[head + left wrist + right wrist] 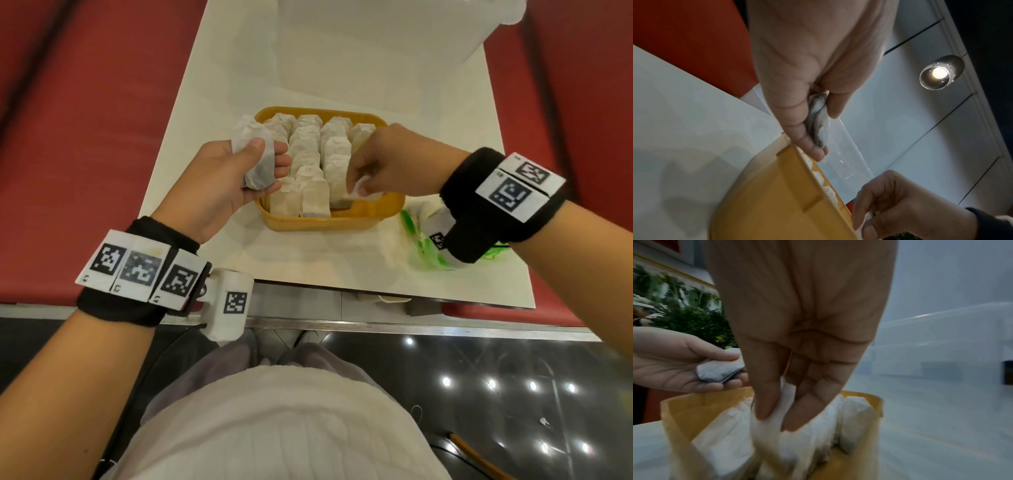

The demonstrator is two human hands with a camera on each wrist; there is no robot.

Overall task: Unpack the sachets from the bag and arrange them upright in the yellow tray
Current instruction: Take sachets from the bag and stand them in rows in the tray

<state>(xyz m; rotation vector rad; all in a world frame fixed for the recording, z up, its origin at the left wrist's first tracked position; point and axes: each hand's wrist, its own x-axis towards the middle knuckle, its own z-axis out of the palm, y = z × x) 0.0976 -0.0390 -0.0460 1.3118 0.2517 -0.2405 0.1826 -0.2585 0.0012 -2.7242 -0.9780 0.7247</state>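
At the centre of the head view we saw the tray [373,219] on the table [212,102], with rows of sachets [308,161] standing upright in it. Our left hand [219,181] held spare sachets [255,154] just left of the tray; our right hand [387,164] hung over its lower right corner, pinching one sachet [361,188]. The bag [419,240] lay lower right, beside the tray. A large bin [376,44] stood behind, at the top of the frame.

A rounded-rectangular yellow plastic tray [363,219] sits mid-table, packed with upright white paper sachets [313,198] in rows; its five o'clock corner shows bare floor. One white sachet [361,192] is pinched there. A stack of greyish sachets [255,154] is held at nine o'clock. A crumpled clear-and-green plastic bag [416,233] lies at four o'clock.
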